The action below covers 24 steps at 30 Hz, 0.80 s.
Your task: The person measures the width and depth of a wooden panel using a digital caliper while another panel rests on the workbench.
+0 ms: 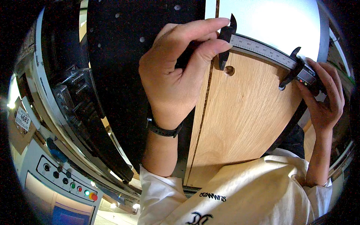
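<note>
A digital caliper [258, 49] with a metal scale and dark jaws is spread wide across the wood-grain panel [240, 116]. Thumb and fingertips of my left hand [176, 71] pinch its fixed jaw end. My right hand [325, 93] grips the sliding end beside the small display [306, 77]. Near the left jaw, a round hole [229, 71] shows in the panel. The right jaw's tip reaches down to a spot by the panel's right side, where a second hole partly shows. A dark-banded watch [164, 129] is on my left wrist.
Past the caliper lies a bright white surface [277, 18]. A black plate [120, 56] dotted with small round marks stretches along the left, beside dark machine rails. Lower left, a control box [65, 180] carries knobs and coloured buttons. A narrow dark groove runs along the panel's left side.
</note>
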### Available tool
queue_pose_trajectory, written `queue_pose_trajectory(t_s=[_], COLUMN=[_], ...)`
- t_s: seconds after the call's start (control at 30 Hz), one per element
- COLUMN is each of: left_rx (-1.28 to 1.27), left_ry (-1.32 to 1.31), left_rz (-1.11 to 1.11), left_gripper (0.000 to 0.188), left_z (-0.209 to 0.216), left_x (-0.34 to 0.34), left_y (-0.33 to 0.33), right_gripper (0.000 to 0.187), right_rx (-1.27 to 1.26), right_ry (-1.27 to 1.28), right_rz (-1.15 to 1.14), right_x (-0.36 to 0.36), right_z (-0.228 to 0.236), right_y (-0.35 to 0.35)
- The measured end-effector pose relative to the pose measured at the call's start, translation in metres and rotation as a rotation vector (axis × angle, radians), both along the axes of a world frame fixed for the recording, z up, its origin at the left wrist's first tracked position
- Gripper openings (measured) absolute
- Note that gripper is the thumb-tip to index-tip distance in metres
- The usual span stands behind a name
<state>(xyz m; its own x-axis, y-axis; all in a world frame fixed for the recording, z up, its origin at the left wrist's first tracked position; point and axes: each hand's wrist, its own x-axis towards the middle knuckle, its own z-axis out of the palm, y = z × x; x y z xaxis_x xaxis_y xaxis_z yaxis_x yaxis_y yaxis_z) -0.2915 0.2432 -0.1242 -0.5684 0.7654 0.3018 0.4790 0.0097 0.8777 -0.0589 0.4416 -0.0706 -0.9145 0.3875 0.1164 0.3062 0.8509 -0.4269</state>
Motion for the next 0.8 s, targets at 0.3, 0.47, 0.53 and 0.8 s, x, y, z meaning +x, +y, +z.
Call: queue_pose_trajectory(t_s=[0.3, 0.47, 0.53, 0.8], left_rx=[-0.019, -0.026, -0.029, -0.044], left_ry=[0.02, 0.017, 0.019, 0.037], left_rz=[0.024, 0.027, 0.023, 0.047], left_gripper=[0.029, 0.029, 0.029, 0.028], left_z=[0.0028, 0.003, 0.0037, 0.0057], left_x=[0.001, 0.001, 0.0004, 0.0012], left_y=[0.0001, -0.0004, -0.0004, 0.0018], right_gripper=[0.056, 0.056, 0.055, 0.056], right_rx=[-0.006, -0.043, -0.04, -0.001], right_ry=[-0.004, -0.009, -0.002, 0.026], right_rz=[0.034, 0.017, 0.014, -0.025], right_x=[0.0018, 0.0026, 0.0023, -0.0025], right_z=[-0.0003, -0.0005, -0.001, 0.0013], right_y=[0.0021, 0.0011, 0.0011, -0.0022])
